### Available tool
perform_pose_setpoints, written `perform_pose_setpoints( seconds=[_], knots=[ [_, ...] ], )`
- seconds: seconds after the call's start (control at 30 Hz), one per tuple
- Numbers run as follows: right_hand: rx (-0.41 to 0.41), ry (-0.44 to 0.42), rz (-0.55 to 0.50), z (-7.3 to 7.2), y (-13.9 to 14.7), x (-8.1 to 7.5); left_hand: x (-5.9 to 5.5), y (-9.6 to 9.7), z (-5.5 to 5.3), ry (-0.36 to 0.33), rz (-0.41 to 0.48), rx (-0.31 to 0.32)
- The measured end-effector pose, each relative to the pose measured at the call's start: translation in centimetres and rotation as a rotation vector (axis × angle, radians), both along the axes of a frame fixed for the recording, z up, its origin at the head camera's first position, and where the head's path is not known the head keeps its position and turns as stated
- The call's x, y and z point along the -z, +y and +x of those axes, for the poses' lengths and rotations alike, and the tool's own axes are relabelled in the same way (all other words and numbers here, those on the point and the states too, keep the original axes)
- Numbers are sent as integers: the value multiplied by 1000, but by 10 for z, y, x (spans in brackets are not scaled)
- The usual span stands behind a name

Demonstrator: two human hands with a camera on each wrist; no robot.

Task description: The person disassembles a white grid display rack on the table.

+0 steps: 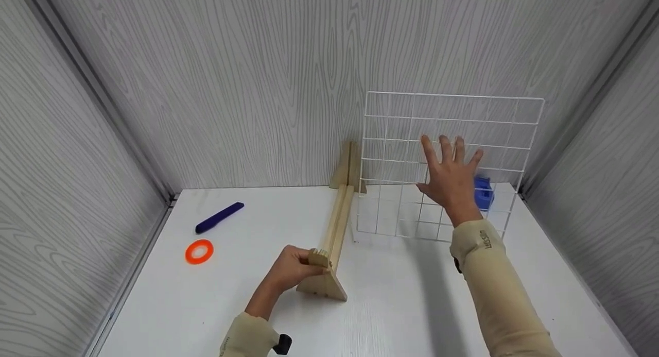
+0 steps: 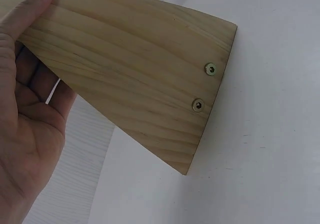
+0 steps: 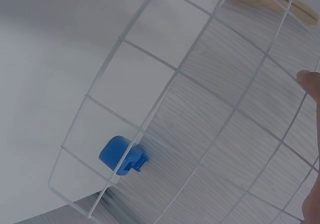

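Observation:
In the head view a wooden stand (image 1: 340, 218) runs front to back, a long bar between two tapered end pieces. My left hand (image 1: 293, 267) grips the top of the near end piece (image 2: 140, 69), thumb on one face and fingers on the other. Two hex-socket bolts show low on that piece in the left wrist view. A white wire grid (image 1: 396, 158) stands upright just right of the stand. My right hand (image 1: 450, 182) lies against the grid with fingers spread; the thumb is at a wire in the right wrist view. Whether it bears the grid's weight I cannot tell.
Behind the grid sits a blue plastic object (image 1: 483, 193), its kind unclear. On the left of the white table (image 1: 257, 316) lie a dark purple stick-like tool (image 1: 220, 218) and an orange ring (image 1: 199, 252). Grey wood-patterned walls (image 1: 247, 89) enclose the back and sides.

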State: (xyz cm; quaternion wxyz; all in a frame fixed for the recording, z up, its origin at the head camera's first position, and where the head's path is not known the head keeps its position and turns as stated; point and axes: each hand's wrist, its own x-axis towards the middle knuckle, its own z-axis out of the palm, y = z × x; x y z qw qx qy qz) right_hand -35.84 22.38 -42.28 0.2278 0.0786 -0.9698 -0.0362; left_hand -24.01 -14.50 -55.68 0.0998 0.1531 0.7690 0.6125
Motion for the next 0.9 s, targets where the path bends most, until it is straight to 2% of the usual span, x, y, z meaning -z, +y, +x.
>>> perform_pose_setpoints(
  seconds=[0.23,0.4,0.63,0.9],
  knots=[
    [-37,48,-5,0,-1,5,3,3,6,17,18,-32],
    [-44,50,16,-1,-2,7,3,6,7,44,11,-65],
    [-38,24,28,-3,-3,8,3,8,9,80,15,-100],
    [-39,-21,65,-3,-5,15,4,5,11,73,24,-116]
  ],
)
